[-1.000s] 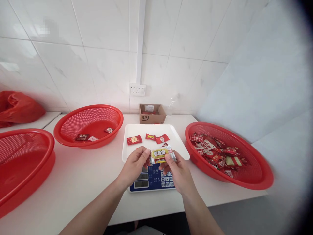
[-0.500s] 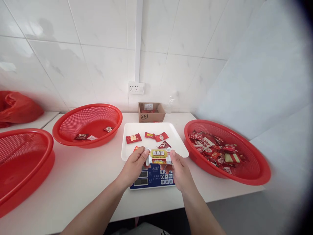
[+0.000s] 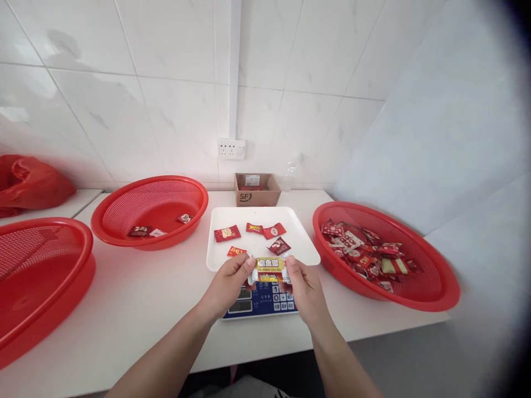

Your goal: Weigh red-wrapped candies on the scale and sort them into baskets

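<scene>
Between my two hands is a wrapped candy point(image 3: 269, 269) in a yellow, red and white wrapper, each end pinched. My left hand point(image 3: 230, 281) grips its left end, thumb on top. At the right end, my right hand point(image 3: 305, 284) does the same. Just below and behind lies a digital scale with a blue keypad panel point(image 3: 269, 304), partly covered by the hands. On its white weighing tray point(image 3: 219, 217) rest several small red packets, among them a cream-printed packet point(image 3: 227, 233), a dark red packet point(image 3: 279, 246) and a small red-orange packet point(image 3: 236, 251).
A red basket point(image 3: 440, 290) piled with wrapped candies stands on the right. At left, another red basket point(image 3: 103, 235) holds a few packets, with a third red basket point(image 3: 83, 260) nearer. Behind the scale sits a cardboard box point(image 3: 259, 198); a red bag point(image 3: 37, 182) lies far left.
The candy has dropped slightly and tilted, uncovering more of the red-orange and dark red packets on the tray. Both hands keep their hold on its ends.
</scene>
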Demonstrator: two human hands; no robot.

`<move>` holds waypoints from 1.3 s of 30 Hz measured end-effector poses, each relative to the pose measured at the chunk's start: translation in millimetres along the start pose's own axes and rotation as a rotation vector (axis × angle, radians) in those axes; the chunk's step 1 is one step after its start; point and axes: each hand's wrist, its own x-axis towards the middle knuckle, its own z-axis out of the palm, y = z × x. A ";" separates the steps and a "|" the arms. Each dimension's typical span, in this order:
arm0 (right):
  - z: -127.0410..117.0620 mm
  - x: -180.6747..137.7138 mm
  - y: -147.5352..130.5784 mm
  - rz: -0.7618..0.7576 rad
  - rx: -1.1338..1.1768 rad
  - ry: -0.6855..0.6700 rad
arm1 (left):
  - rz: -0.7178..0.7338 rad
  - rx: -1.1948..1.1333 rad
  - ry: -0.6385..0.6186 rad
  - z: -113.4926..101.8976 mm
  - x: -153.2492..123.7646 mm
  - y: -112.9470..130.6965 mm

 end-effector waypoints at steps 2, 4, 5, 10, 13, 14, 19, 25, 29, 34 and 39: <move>1.2 0.9 1.7 0.039 0.034 -0.023 | -0.031 -0.163 -0.040 -0.7 -1.1 0.3; 2.7 2.3 3.8 0.050 0.031 -0.036 | -0.054 -0.274 -0.067 -1.7 -2.2 1.2; 3.3 3.1 4.8 0.044 0.016 -0.036 | -0.056 -0.297 -0.069 -2.2 -2.5 1.6; 3.5 4.9 7.2 -0.096 -0.261 0.061 | 0.029 -0.174 0.022 -3.7 -3.2 2.2; 2.4 4.0 6.6 -0.224 -0.425 0.133 | 0.041 -0.009 0.063 -4.8 -3.3 1.7; 2.2 3.6 6.3 -0.255 -0.456 0.147 | 0.031 0.029 0.064 -5.2 -3.2 1.5; 2.1 1.8 5.0 -0.304 -0.501 0.161 | 0.008 0.093 0.061 -6.0 -2.6 0.6; -1.0 0.7 5.1 -0.151 -0.297 0.045 | 0.059 0.051 0.066 -5.5 -4.5 0.4; 0.2 -0.3 1.6 -0.044 -0.139 -0.035 | 0.069 -0.004 0.082 -4.8 -6.3 -0.5; -1.7 5.5 -4.3 -0.080 -0.135 -0.021 | 0.048 0.068 0.170 -5.8 -8.6 3.8; -11.2 28.6 -5.5 -0.188 -0.343 -0.025 | 0.167 0.696 0.251 -28.1 3.7 15.9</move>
